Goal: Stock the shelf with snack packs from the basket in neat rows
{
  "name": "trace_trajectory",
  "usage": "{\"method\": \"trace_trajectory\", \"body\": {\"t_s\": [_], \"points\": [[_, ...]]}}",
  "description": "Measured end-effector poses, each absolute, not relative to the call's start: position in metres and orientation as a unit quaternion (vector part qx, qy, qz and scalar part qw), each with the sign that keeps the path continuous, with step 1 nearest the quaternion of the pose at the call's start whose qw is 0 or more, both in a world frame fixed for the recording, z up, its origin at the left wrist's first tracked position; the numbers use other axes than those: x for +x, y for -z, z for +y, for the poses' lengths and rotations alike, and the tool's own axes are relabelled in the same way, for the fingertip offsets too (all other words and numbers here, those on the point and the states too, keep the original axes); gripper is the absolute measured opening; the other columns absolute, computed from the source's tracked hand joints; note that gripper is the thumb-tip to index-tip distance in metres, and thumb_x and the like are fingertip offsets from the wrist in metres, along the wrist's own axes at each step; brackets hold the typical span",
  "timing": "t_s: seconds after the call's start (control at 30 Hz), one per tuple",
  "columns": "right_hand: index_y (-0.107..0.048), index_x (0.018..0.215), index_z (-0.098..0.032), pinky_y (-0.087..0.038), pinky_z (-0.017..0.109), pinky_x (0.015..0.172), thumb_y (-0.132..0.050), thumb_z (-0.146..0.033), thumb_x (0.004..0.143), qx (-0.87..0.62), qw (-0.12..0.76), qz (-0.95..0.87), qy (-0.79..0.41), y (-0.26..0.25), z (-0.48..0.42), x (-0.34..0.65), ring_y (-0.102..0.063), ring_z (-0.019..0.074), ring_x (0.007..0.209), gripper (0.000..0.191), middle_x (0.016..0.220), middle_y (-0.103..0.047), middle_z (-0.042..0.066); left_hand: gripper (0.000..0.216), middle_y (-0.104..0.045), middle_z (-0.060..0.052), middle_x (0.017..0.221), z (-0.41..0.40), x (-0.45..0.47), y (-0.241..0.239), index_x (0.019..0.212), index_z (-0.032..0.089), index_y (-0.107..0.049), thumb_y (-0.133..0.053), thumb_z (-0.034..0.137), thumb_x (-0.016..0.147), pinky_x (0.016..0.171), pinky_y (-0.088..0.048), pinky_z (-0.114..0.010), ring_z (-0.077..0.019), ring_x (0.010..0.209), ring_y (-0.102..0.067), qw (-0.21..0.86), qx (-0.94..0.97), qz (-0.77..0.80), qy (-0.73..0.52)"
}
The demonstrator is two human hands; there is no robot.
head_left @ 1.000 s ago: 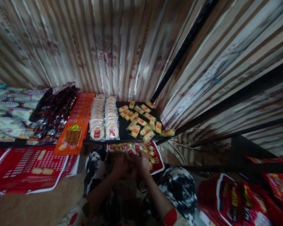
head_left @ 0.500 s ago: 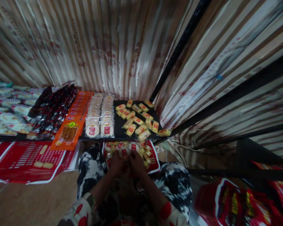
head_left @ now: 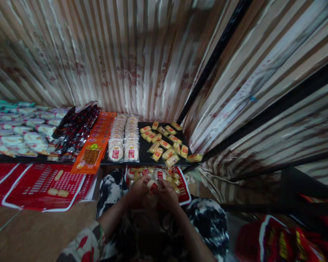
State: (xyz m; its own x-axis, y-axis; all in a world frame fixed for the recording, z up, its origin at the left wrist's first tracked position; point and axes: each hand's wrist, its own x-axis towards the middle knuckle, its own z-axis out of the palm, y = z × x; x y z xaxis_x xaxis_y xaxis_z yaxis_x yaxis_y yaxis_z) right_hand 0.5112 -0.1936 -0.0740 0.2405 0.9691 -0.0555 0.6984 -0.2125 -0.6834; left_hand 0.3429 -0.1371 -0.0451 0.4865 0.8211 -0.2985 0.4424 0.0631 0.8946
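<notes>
White, red-labelled and round — the packet (head_left: 152, 185) is gripped between both hands (head_left: 138, 189) (head_left: 168, 193).

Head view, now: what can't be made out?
- Left hand and right hand: exact fingertip placement on the round packet between them; blurred, dim.
- Red bag: part of its contents, behind the hands.
- Yellow packets: fine print, too small and blurred.
- Red packets, lower right: full extent, cut off by the frame edge.
- White packets: full count, cut off at left edge.
</notes>
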Motion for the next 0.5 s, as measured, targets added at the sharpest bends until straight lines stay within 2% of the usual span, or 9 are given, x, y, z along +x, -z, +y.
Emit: {"method": "trace_trajectory", "body": {"t_s": [0.17, 0.3, 0.37, 0.43, 0.5], "points": [[-0.054, 0.121, -0.019, -0.041, 0.039, 0.094, -0.065, -0.022, 0.066, -0.71, 0.225, -0.638, -0.196, 0.041, -0.194, 0.494, -0.053, 0.0271, 0.11, 0.056, 0.115, -0.061, 0.011, 0.046, -0.065, -0.003, 0.106, -0.118, 0.326, 0.013, 0.113, 0.021, -0.055, -0.054, 0.014, 0.067, 0.084, -0.045, -0.027, -0.0177, 0.095, -0.059, 0.451, 0.798, 0.388, -0.099], [-0.047, 0.128, -0.022, -0.042, 0.036, 0.095, -0.06, -0.018, 0.068, -0.683, 0.297, -0.623, -0.239, 0.023, -0.191, 0.474, -0.052, 0.0228, 0.114, 0.062, 0.123, -0.057, 0.007, 0.049, -0.066, 0.0, 0.105, -0.109, 0.318, -0.017, 0.114, 0.027, -0.056, -0.054, 0.013, 0.067, 0.084, -0.044, -0.028, -0.0192, 0.098, -0.059, 0.362, 0.87, 0.332, -0.039], [-0.054, 0.12, -0.023, -0.045, 0.036, 0.09, -0.059, -0.023, 0.07, -0.677, 0.344, -0.596, -0.263, 0.018, -0.188, 0.465, -0.057, 0.0223, 0.105, 0.051, 0.117, -0.061, 0.006, 0.046, -0.066, 0.001, 0.104, -0.106, 0.312, -0.031, 0.113, 0.028, -0.057, -0.053, 0.014, 0.069, 0.085, -0.044, -0.028, -0.0192, 0.098, -0.059, 0.346, 0.881, 0.322, -0.028], [-0.063, 0.105, -0.021, -0.049, 0.034, 0.079, -0.06, -0.032, 0.071, -0.676, 0.382, -0.559, -0.292, 0.017, -0.185, 0.458, -0.062, 0.0218, 0.088, 0.036, 0.1, -0.067, 0.006, 0.044, -0.064, -0.001, 0.108, -0.102, 0.306, -0.042, 0.113, 0.027, -0.057, -0.051, 0.014, 0.072, 0.09, -0.042, -0.029, -0.0192, 0.103, -0.056, 0.332, 0.88, 0.335, -0.056], [-0.066, 0.092, -0.019, -0.049, 0.031, 0.067, -0.06, -0.04, 0.069, -0.679, 0.416, -0.504, -0.334, 0.017, -0.179, 0.449, -0.061, 0.0199, 0.072, 0.031, 0.082, -0.069, 0.004, 0.044, -0.06, -0.003, 0.116, -0.1, 0.298, -0.047, 0.115, 0.024, -0.056, -0.049, 0.013, 0.074, 0.098, -0.038, -0.031, -0.0191, 0.11, -0.051, 0.302, 0.87, 0.371, -0.123]]}}
